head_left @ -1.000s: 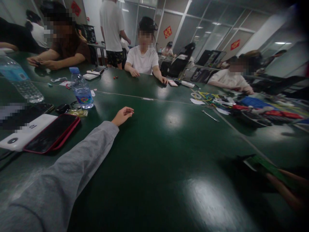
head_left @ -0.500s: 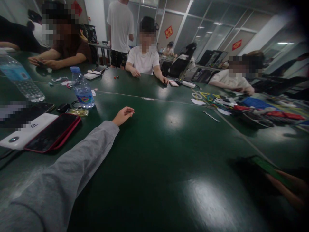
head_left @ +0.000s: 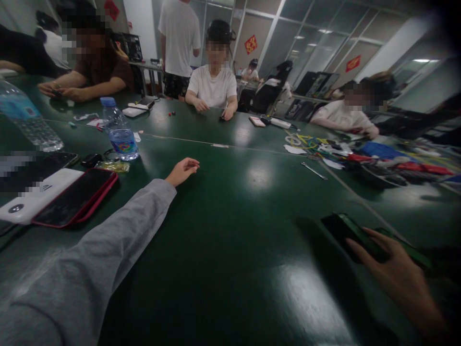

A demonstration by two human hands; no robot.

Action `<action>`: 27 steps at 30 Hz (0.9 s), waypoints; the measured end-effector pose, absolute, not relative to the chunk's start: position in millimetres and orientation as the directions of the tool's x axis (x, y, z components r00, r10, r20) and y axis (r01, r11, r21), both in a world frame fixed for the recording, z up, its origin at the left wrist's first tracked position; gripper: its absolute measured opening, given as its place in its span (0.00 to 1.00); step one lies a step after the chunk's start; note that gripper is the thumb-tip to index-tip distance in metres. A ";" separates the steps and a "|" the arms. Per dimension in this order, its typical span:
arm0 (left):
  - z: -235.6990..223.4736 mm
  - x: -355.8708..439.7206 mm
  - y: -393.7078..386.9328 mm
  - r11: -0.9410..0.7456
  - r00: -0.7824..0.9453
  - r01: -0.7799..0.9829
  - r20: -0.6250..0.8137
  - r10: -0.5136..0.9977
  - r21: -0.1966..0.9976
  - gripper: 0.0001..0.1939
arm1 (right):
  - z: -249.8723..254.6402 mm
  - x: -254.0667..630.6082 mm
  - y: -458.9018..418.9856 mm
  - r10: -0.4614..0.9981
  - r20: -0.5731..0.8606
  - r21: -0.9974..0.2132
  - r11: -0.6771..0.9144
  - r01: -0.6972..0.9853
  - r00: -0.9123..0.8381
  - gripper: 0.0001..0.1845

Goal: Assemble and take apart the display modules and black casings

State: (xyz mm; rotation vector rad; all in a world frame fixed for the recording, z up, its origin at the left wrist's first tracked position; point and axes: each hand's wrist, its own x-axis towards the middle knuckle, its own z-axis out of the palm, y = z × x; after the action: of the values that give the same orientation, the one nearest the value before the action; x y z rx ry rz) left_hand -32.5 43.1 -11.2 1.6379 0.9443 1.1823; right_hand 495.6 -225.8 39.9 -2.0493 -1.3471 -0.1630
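Observation:
My left hand (head_left: 183, 171) rests on the dark green table (head_left: 223, 230), palm turned inward, fingers loosely bent and apart with nothing between them. The nearest thing to it is a small water bottle (head_left: 123, 139) with a blue cap, standing to its left. At the right side, my right hand (head_left: 399, 276) is closed on a dark phone-like slab (head_left: 355, 235), thumb on the near side and fingers beyond. The slab appears lifted, with a shadow on the table below. Behind that hand, a second dark green flat object (head_left: 414, 252) is partly hidden.
A large bottle (head_left: 30, 117), a white device (head_left: 46, 192) and a red-cased phone (head_left: 77, 197) sit at left. A wrench (head_left: 314, 171) lies near tangled cables (head_left: 306, 144) and a blue and red pile (head_left: 392, 158). Several people sit around the table.
My right hand has come further into view, moving left with the phone-like slab in its grasp. The left hand stays put. A person across the table has drawn one hand inward.

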 end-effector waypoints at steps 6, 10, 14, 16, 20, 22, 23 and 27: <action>-12.2 -32.1 43.0 -0.352 0.285 0.094 0.314 0.906 0.931 0.14 | 51.3 331.5 -150.4 0.902 0.416 -0.638 0.201 0.744 0.114 0.25; -8.2 -30.4 39.1 -0.378 0.308 0.117 0.329 0.893 0.918 0.14 | 44.5 234.9 -90.3 0.890 0.452 -0.560 0.337 0.757 -0.062 0.20; -2.5 -28.3 34.4 -0.410 0.321 0.164 0.344 0.882 0.897 0.15 | 28.6 180.3 -50.1 0.872 0.488 -0.509 0.326 0.797 -0.045 0.25; 0.2 -27.2 32.4 -0.419 0.323 0.175 0.350 0.879 0.891 0.15 | 19.7 170.6 -42.7 0.859 0.507 -0.487 0.359 0.796 -0.078 0.28; 4.5 -25.8 29.2 -0.408 0.318 0.190 0.337 0.886 0.893 0.17 | 8.4 174.4 -44.4 0.868 0.488 -0.541 0.383 0.748 -0.092 0.38; 5.8 -25.7 28.0 -0.399 0.312 0.205 0.327 0.892 0.894 0.18 | 7.4 178.3 -47.0 0.892 0.444 -0.594 0.360 0.719 -0.080 0.37; 6.0 -25.7 27.6 -0.395 0.308 0.208 0.323 0.895 0.895 0.18 | 7.8 179.2 -48.0 0.900 0.426 -0.609 0.360 0.707 -0.091 0.37; 4.8 -26.3 27.3 -0.384 0.328 0.202 0.307 0.893 0.901 0.23 | 9.2 175.8 -49.4 0.885 0.426 -0.590 0.430 0.683 -0.189 0.36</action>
State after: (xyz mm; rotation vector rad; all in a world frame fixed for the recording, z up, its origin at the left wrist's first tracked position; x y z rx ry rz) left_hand -26.3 27.3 4.8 1.7976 0.9759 1.0956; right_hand 175.8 -49.4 9.2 -1.3233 -1.9458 0.3464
